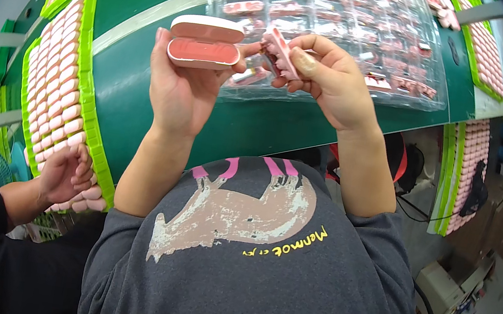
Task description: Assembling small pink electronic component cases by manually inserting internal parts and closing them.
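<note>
My left hand holds a small oblong case, pink inside with a white lid edge and rim. Its lid stands up, so the hollow pink inside shows. In my right hand is a small pink moulded part with an uneven, partly dark red side, pinched between thumb and fingers. The part is held close to the right of the case, and a left fingertip reaches toward it. Both hands are raised over the near edge of the green table. Behind them lies a clear plastic compartment tray with many pink and red pieces.
Bright green trays with rows of pink cases stand at the left; another such tray is at the far right. A co-worker's hand rests by the left tray. Loose pink pieces lie beyond the clear tray.
</note>
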Tool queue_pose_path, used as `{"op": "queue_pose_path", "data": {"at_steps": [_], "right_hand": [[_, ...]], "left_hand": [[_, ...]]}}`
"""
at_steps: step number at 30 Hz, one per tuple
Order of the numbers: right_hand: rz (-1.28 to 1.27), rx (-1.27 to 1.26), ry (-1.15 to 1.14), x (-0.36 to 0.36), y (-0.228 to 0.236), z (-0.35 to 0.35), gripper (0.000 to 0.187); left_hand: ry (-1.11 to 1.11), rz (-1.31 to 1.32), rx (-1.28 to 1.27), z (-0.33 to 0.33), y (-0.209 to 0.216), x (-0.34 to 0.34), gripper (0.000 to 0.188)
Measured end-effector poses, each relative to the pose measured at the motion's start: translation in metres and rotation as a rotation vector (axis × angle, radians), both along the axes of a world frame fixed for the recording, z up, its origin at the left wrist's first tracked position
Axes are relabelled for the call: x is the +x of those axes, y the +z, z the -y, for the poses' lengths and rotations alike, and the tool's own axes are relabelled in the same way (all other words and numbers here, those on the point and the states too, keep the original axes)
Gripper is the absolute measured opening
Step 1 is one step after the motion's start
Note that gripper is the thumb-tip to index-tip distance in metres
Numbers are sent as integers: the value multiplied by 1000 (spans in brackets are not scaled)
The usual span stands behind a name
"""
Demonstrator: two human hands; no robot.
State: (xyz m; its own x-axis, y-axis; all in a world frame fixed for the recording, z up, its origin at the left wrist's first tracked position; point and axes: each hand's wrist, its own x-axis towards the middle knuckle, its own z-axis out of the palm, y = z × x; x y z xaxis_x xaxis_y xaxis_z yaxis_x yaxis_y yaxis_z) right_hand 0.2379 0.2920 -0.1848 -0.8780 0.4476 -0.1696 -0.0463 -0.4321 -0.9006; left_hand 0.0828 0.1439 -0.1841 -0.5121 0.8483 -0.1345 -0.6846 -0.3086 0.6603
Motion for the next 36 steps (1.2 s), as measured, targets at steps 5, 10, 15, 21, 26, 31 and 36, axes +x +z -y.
{"op": "queue_pose_path", "data": {"at_steps": [5, 10, 15, 21, 26, 31, 36], "right_hand": [[130, 122, 68, -27, 0, 18, 23], [109, 735, -230, -34, 10, 30, 19], [222, 912, -162, -43, 18, 41, 15], [39, 567, -236, -32, 11, 26, 16], [-109, 934, -146, -35, 44, 18, 14], [-211, 1199, -56, -47, 39, 24, 13], [-138, 1269, 55, -47, 43, 22, 14]], "left_hand": [[-12, -25, 191, 12, -11, -7, 61], [105, -36, 142, 14, -15, -11, 64], [64, -7, 129, 10, -16, -5, 64], [156, -8, -57, 7, -5, -6, 63], [53, -69, -45, 14, -10, -3, 65], [130, -32, -130, 4, 2, 12, 66], [89, -99, -197, 5, -1, 18, 63]]}}
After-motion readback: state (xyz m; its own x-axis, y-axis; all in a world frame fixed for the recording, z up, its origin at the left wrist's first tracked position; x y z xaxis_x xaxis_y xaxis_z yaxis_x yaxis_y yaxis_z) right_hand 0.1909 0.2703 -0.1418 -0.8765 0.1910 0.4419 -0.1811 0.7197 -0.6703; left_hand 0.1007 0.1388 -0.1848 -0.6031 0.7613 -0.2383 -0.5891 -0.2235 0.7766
